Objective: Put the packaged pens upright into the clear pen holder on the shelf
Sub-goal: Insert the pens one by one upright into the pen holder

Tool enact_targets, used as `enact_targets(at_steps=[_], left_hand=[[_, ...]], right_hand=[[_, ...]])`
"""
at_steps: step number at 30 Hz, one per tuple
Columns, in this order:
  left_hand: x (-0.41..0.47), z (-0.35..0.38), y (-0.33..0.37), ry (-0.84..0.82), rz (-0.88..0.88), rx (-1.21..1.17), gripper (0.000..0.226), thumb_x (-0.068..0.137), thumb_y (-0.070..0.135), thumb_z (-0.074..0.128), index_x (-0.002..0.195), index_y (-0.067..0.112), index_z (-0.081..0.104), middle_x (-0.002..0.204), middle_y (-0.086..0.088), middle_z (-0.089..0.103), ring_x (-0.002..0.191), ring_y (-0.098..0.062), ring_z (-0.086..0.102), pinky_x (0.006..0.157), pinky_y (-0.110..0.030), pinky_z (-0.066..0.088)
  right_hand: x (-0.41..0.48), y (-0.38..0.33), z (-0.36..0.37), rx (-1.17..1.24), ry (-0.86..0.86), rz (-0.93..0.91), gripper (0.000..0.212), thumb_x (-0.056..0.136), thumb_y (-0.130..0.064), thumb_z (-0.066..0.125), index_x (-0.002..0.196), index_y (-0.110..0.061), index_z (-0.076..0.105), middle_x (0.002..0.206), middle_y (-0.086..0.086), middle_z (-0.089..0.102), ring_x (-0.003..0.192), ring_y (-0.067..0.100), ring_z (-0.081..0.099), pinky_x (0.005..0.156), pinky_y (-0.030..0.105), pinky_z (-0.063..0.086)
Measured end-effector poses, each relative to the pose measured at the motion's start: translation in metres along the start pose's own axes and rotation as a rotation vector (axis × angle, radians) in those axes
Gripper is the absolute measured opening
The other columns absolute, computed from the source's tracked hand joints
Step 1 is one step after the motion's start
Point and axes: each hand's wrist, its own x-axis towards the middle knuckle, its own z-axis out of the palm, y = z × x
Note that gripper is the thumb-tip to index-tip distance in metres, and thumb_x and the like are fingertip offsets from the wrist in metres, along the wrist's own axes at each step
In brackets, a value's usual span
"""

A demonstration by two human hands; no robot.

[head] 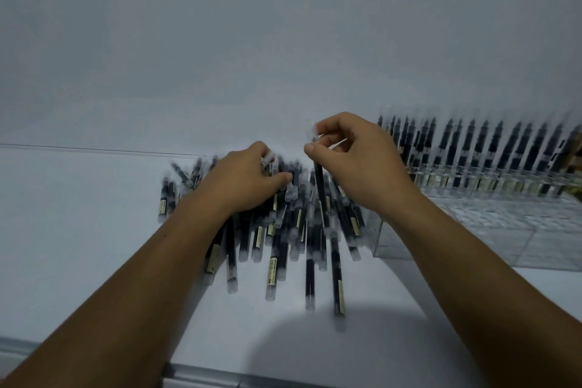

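- While the right hand (356, 164) pinches one packaged pen (320, 186) near its top between thumb and forefinger, the pen hangs nearly upright over the pile of packaged pens (283, 230), just left of the clear pen holder (472, 230).
- Left hand (242, 179): fingers curled down onto the pile, thumb and fingertips closed round a few pens. Blur hides how many.
- Holder: back row of standing pens (472, 151) looks full; nearer cells look empty.
- Risk: a high, light pinch on a slick wrapper. The pen could swing or slip out on the way across.
- Risk: the lower end may catch the holder's near wall or a divider and tip instead of dropping in.
- Risk: the right hand could brush the standing row and knock pens askew.
- Risk: the left hand, raking the pile, may roll pens toward the front edge of the shelf (78, 230).
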Motion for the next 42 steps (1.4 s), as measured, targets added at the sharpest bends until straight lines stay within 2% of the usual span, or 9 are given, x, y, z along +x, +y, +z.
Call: enact_targets(at_steps=[6, 12, 16, 20, 24, 27, 31, 37, 42], left_hand=[[-0.004, 0.003, 0.008, -0.056, 0.042, -0.121, 0.044, 0.084, 0.053, 0.064, 0.114, 0.026, 0.048, 0.094, 0.005, 0.061, 0.083, -0.014, 0.060, 0.076, -0.036, 0.052], [-0.001, 0.004, 0.004, 0.010, 0.059, -0.455, 0.036, 0.083, 0.040, 0.071, 0.111, 0.027, 0.052, 0.089, 0.001, 0.065, 0.070, -0.015, 0.062, 0.057, -0.026, 0.045], [-0.001, 0.000, 0.008, 0.095, 0.095, -0.593, 0.033, 0.085, 0.037, 0.071, 0.112, 0.029, 0.054, 0.084, 0.006, 0.065, 0.070, -0.012, 0.064, 0.054, -0.022, 0.046], [-0.001, -0.001, 0.017, 0.135, 0.160, -0.699, 0.033, 0.087, 0.033, 0.069, 0.115, 0.029, 0.054, 0.087, 0.007, 0.063, 0.074, -0.013, 0.061, 0.062, -0.024, 0.051], [0.002, -0.004, 0.037, 0.185, 0.236, -0.795, 0.029, 0.087, 0.032, 0.069, 0.113, 0.032, 0.055, 0.082, 0.013, 0.060, 0.068, -0.014, 0.057, 0.061, -0.022, 0.051], [0.007, -0.006, 0.061, 0.189, 0.293, -0.861, 0.031, 0.085, 0.029, 0.071, 0.112, 0.027, 0.056, 0.078, 0.013, 0.059, 0.060, -0.008, 0.049, 0.056, -0.016, 0.045], [0.016, 0.003, 0.096, 0.150, 0.362, -0.920, 0.035, 0.084, 0.026, 0.072, 0.114, 0.020, 0.055, 0.079, 0.008, 0.059, 0.060, -0.013, 0.047, 0.053, -0.017, 0.042], [0.007, 0.032, 0.106, 0.212, 0.413, -0.905, 0.032, 0.084, 0.026, 0.072, 0.111, 0.026, 0.056, 0.079, 0.017, 0.060, 0.059, -0.014, 0.047, 0.058, -0.019, 0.048], [0.004, 0.035, 0.105, 0.186, 0.437, -0.906, 0.033, 0.082, 0.021, 0.074, 0.111, 0.024, 0.056, 0.080, 0.016, 0.062, 0.058, -0.015, 0.048, 0.056, -0.021, 0.048]], right_hand=[[0.000, 0.002, 0.003, -0.011, 0.008, -0.003, 0.015, 0.087, -0.030, 0.070, 0.100, -0.030, 0.063, 0.081, -0.015, 0.063, 0.069, -0.001, 0.057, 0.073, 0.028, 0.054], [0.002, 0.002, -0.001, 0.050, 0.040, 0.024, 0.013, 0.088, -0.030, 0.069, 0.100, -0.028, 0.063, 0.079, -0.012, 0.065, 0.068, 0.002, 0.060, 0.074, 0.032, 0.057], [0.007, 0.001, -0.014, 0.096, 0.066, 0.040, 0.010, 0.089, -0.032, 0.069, 0.096, -0.028, 0.062, 0.083, -0.004, 0.070, 0.077, 0.012, 0.069, 0.075, 0.035, 0.058], [0.014, 0.000, -0.049, 0.179, 0.116, 0.014, 0.011, 0.089, -0.029, 0.069, 0.096, -0.023, 0.064, 0.086, 0.001, 0.072, 0.074, 0.008, 0.069, 0.065, 0.022, 0.053], [0.017, 0.010, -0.096, 0.192, 0.209, -0.061, 0.009, 0.090, -0.022, 0.068, 0.097, -0.019, 0.063, 0.084, 0.001, 0.072, 0.071, 0.008, 0.069, 0.061, 0.019, 0.054], [0.020, 0.024, -0.127, 0.159, 0.324, -0.110, 0.013, 0.092, -0.019, 0.066, 0.102, -0.013, 0.060, 0.084, -0.003, 0.070, 0.070, 0.005, 0.067, 0.061, 0.022, 0.055], [0.019, 0.046, -0.146, 0.107, 0.428, -0.116, 0.015, 0.095, -0.019, 0.063, 0.107, -0.012, 0.057, 0.086, -0.003, 0.067, 0.074, 0.006, 0.067, 0.068, 0.030, 0.059], [0.015, 0.076, -0.144, 0.027, 0.415, -0.036, 0.012, 0.093, -0.023, 0.065, 0.102, -0.019, 0.058, 0.089, 0.005, 0.069, 0.082, 0.017, 0.068, 0.076, 0.043, 0.058], [0.018, 0.074, -0.142, -0.016, 0.398, -0.022, 0.010, 0.093, -0.026, 0.066, 0.096, -0.026, 0.056, 0.086, -0.001, 0.068, 0.083, 0.021, 0.068, 0.074, 0.043, 0.058]])
